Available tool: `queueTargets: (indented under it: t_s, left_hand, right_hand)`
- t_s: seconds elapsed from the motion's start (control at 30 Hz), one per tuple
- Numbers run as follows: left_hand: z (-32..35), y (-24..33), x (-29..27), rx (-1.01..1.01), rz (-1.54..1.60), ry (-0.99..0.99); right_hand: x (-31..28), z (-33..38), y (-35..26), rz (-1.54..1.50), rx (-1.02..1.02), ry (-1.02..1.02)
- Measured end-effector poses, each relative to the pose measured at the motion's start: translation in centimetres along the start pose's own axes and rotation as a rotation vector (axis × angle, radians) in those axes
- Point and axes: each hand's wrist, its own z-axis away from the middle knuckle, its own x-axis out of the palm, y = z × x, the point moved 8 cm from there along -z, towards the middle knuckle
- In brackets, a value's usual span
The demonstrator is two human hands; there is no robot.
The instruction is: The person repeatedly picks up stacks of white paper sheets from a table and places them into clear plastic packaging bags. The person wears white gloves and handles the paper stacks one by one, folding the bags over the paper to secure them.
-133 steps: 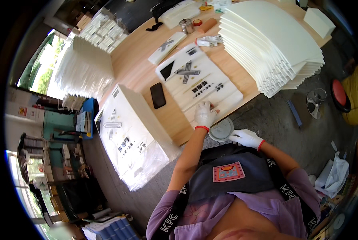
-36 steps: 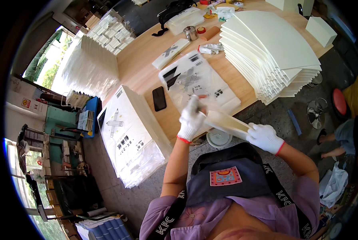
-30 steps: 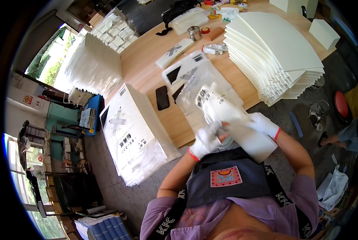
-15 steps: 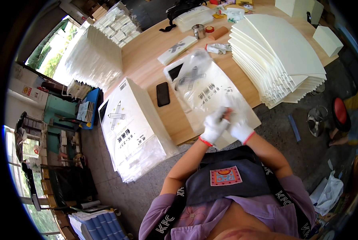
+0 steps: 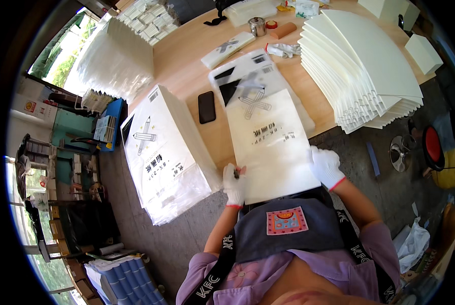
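A stack of white paper sheets [image 5: 281,178] lies lengthwise in front of me, its near end reaching my apron. Clear printed bags [image 5: 237,76] with a crossed-pencil drawing and a black corner lie at its far end. The print shows over the sheets' upper part, so they seem at least partly inside a bag. My left hand [image 5: 234,184], in a white glove with bare fingertips showing, grips the stack's left edge. My right hand [image 5: 326,166], also gloved, holds the right edge, its fingertips partly hidden.
To the left stands a tall pile of bagged paper packs [image 5: 161,157], with a black phone [image 5: 206,107] beside it. Fanned white sheets [image 5: 364,66] fill the right side. Farther back are a metal tin [image 5: 257,26], an orange roll [image 5: 283,30] and a spare glove [image 5: 283,50].
My hands were close together over the bag; now they are apart at the two sides of the paper. The stack has come nearer to me, and my view has shifted slightly.
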Motion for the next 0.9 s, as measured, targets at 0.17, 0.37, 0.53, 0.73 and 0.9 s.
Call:
queueTargets:
  t_s: [0.17, 0.37, 0.53, 0.73, 0.9]
  left_hand:
    - [7.2, 4.0, -4.2, -0.091, 0.213, -0.284]
    - [7.0, 3.8, -1.7, 0.027, 0.272, -0.45]
    - [3.3, 3.5, -0.3, 0.281, -0.092, -0.276]
    - [8.7, -8.4, 0.2, -0.358, 0.22, -0.559]
    - [5.0, -10.9, 7.9, -0.672, 0.592, -0.271]
  right_hand:
    - [-0.7, 7.8, -1.3, 0.117, -0.193, -0.404]
    - [-0.4, 7.5, -2.5, -0.046, -0.322, -0.363]
    - [-1.5, 4.4, -0.4, 0.174, -0.368, -0.141]
    - [6.6, 7.7, 4.5, -0.033, -0.312, -0.316]
    - [9.8, 0.9, 6.9, -0.989, 0.252, -0.143]
